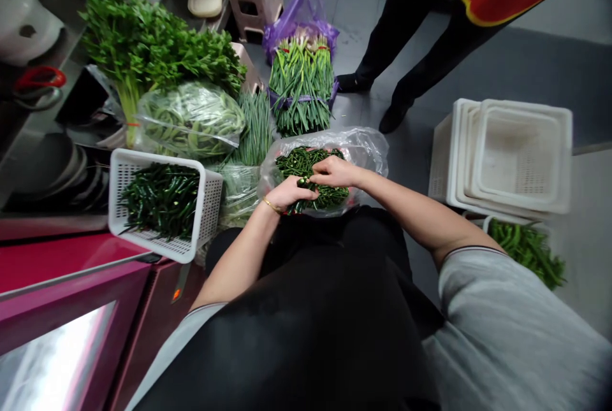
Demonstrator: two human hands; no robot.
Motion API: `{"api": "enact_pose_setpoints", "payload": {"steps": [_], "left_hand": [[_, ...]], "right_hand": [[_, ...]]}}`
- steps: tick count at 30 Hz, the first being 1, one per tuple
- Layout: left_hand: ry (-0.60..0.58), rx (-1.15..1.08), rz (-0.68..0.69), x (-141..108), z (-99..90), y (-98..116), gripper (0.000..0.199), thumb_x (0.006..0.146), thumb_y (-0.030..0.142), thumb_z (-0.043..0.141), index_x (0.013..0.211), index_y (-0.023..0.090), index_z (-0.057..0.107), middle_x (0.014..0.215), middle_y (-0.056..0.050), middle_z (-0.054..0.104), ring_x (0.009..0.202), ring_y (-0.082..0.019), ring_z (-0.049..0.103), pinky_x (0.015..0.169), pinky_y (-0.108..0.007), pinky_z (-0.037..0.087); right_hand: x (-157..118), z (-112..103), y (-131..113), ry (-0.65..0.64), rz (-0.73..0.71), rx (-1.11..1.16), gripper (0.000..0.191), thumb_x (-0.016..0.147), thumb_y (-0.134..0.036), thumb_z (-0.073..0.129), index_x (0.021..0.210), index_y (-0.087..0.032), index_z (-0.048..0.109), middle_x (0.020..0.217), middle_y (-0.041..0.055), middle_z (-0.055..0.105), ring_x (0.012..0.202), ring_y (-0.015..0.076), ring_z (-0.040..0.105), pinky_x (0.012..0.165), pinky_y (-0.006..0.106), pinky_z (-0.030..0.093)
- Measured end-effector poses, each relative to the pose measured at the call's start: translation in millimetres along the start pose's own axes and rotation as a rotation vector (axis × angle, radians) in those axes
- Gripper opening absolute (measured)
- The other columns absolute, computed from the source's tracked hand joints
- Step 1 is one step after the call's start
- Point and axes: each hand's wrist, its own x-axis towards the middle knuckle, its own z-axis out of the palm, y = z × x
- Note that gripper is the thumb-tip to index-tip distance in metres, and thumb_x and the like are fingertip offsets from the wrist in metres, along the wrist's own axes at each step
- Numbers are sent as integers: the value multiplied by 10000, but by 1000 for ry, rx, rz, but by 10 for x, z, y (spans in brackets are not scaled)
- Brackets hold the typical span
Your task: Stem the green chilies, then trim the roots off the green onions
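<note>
In the head view, my left hand is closed around a few green chili peppers, their ends poking up past the thumb. My right hand meets it from the other side, thumb and forefinger pinched at those ends. What sits between the right fingertips is too small to make out. Beneath both hands, a pile of thin dark green chili peppers lies in an opened clear plastic bag. To the left stands a white perforated basket holding more dark green peppers.
Leek-like greens in a purple bag, bagged green beans and celery lie ahead. Stacked white baskets and a basket of green pods stand right. A person in dark trousers stands opposite.
</note>
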Motion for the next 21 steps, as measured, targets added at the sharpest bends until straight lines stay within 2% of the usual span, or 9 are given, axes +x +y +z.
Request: {"api": "enact_pose_setpoints", "payload": {"steps": [2, 4, 7, 9, 12, 14, 16, 19, 21], "left_hand": [[6, 85, 30, -29, 19, 29, 154, 566, 240, 721, 648, 119, 676, 577, 32, 571, 573, -104, 476, 607, -255, 359], [25, 93, 28, -40, 49, 38, 152, 545, 232, 735, 620, 119, 665, 563, 34, 558, 567, -104, 469, 594, -254, 349], [65, -166, -23, -31, 98, 8, 202, 537, 261, 761, 632, 127, 643, 537, 35, 530, 523, -98, 461, 550, -252, 342], [67, -371, -61, -23, 109, -28, 246, 538, 277, 778, 678, 128, 642, 533, 36, 518, 490, -88, 453, 515, -243, 337], [71, -548, -82, -13, 65, -76, 296, 518, 262, 799, 732, 127, 645, 521, 45, 496, 453, -71, 435, 461, -218, 307], [76, -608, -76, -6, 13, -93, 303, 515, 257, 798, 745, 139, 639, 509, 53, 483, 441, -73, 436, 438, -208, 292], [94, -620, -52, 4, -32, -98, 286, 514, 240, 789, 733, 143, 633, 533, 45, 513, 453, -77, 460, 439, -206, 310], [139, -580, -22, 27, -50, -96, 245, 506, 206, 772, 697, 131, 637, 627, 7, 616, 496, -78, 501, 480, -214, 364], [173, -550, -10, 59, -19, -98, 223, 508, 204, 769, 677, 123, 648, 654, -17, 658, 521, -83, 517, 512, -219, 385]], "right_hand": [[8, -40, -70, -104, 58, 2, 320, 886, -290, 470, 585, -179, 472, 502, -38, 452, 495, 84, 380, 552, 240, 296], [-8, -64, -129, -115, 45, -123, 287, 879, -274, 465, 629, -160, 549, 540, -10, 525, 519, 97, 430, 561, 246, 317], [-105, -48, -104, 95, 34, -479, 316, 916, -298, 429, 797, -125, 665, 763, 91, 662, 683, 158, 550, 613, 275, 351], [-213, 6, 31, 149, 143, -634, 379, 962, -338, 383, 974, -118, 692, 914, 142, 690, 798, 202, 597, 634, 287, 375], [-357, 147, 325, -93, 303, -703, 330, 943, -345, 465, 1073, -142, 692, 974, 147, 696, 821, 218, 623, 641, 287, 417], [-392, 224, 478, -249, 353, -721, 276, 913, -253, 491, 1054, -142, 700, 1004, 152, 692, 797, 213, 631, 646, 294, 439], [-375, 217, 547, -289, 374, -727, 277, 888, -180, 476, 1032, -132, 708, 1055, 161, 680, 799, 214, 639, 650, 301, 448], [-340, 17, 505, -212, 386, -668, 266, 869, -237, 508, 984, -125, 720, 1081, 164, 673, 815, 226, 642, 645, 300, 442], [-353, -143, 409, -80, 412, -600, 263, 861, -292, 532, 936, -131, 726, 1060, 158, 679, 816, 227, 638, 650, 296, 433]]}}
